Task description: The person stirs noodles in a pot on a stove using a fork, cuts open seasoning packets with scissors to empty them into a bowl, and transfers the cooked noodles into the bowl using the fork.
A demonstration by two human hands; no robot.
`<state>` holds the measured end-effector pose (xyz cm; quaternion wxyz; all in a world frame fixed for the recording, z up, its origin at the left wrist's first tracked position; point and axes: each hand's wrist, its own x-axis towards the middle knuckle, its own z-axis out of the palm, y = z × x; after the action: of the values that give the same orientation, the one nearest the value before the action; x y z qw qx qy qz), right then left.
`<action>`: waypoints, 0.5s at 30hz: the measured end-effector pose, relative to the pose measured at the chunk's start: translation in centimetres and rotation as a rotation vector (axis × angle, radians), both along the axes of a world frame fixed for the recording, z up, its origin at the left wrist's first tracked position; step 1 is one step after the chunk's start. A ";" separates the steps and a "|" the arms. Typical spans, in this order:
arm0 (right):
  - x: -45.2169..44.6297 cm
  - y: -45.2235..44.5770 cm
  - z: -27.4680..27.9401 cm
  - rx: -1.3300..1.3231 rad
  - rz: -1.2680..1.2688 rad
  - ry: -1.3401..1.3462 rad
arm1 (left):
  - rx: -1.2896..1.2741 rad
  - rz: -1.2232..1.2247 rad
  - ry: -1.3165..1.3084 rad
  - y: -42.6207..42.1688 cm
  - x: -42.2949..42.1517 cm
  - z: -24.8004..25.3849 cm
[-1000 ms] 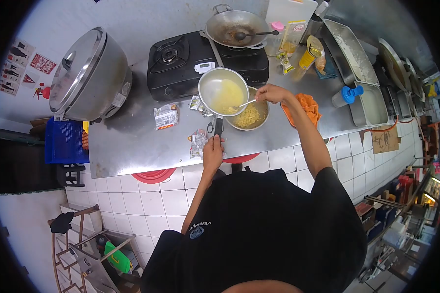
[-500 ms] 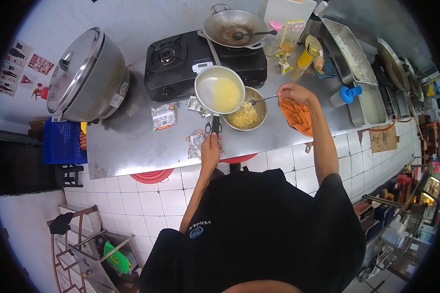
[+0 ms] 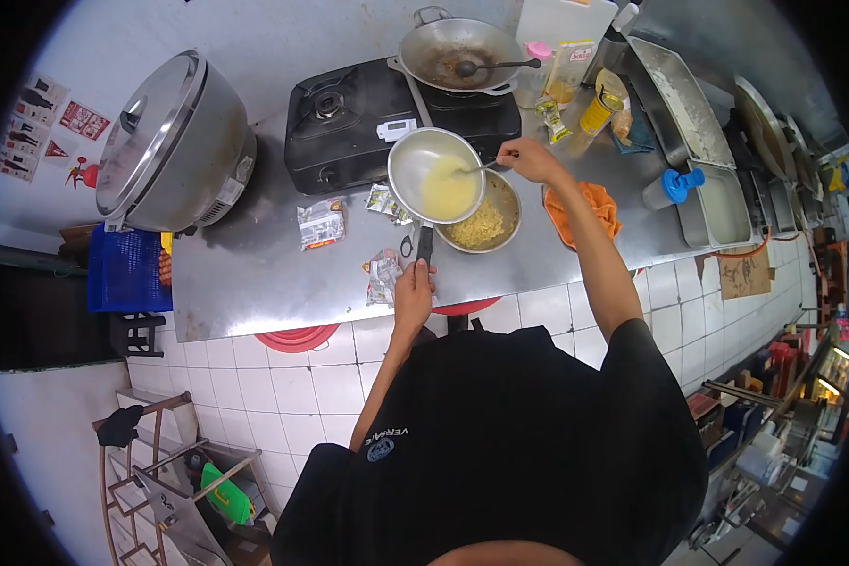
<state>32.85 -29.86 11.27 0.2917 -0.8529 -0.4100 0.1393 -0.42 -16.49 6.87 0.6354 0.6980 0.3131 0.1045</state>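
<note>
My left hand (image 3: pixel 413 291) is closed round the black handle of a pan (image 3: pixel 407 179), which is held up over the counter and tilted a little. Pale yellow liquid lies in the pan's right side. In my right hand (image 3: pixel 528 158) is a thin-handled spoon (image 3: pixel 489 166), its tip in the liquid. A metal bowl (image 3: pixel 509 226) with yellow noodles (image 3: pixel 478 228) sits on the counter, partly hidden under the pan's right edge. Scissors (image 3: pixel 407 247) and torn packets (image 3: pixel 383 275) lie near the pan's handle.
Behind stands a black two-burner stove (image 3: pixel 325 123) with a wok (image 3: pixel 457 57) and black ladle. A large rice cooker (image 3: pixel 174 151) is at left. To the right are an orange cloth (image 3: pixel 590 212), a blue-lidded cup (image 3: pixel 668 189), bottles and metal trays (image 3: pixel 717 208).
My right hand first moved right, bringing the spoon over the noodle bowl, then returned left, and the spoon is now in the pan's liquid. My left hand has kept hold of the pan.
</note>
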 end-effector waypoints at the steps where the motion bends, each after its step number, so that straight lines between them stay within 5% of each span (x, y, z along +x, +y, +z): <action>1: 0.2 0.0 -0.6 0.020 0.072 0.100 | -0.012 0.003 0.013 -0.1 -0.1 0.1; 6: -0.3 -0.4 -2.4 0.089 0.316 0.293 | 0.011 -0.008 -0.007 0.0 -0.1 -0.6; 8: -2.9 -0.4 1.4 -0.204 0.039 0.625 | -0.041 -0.009 -0.005 0.0 0.0 -0.5; 15: -2.5 -3.6 0.7 -0.123 -0.035 0.910 | -0.011 -0.021 0.023 0.7 0.0 -0.2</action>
<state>30.32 -33.45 11.99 0.3933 -0.7275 -0.2170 0.5187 -0.45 -15.75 6.64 0.6367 0.6990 0.3134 0.0880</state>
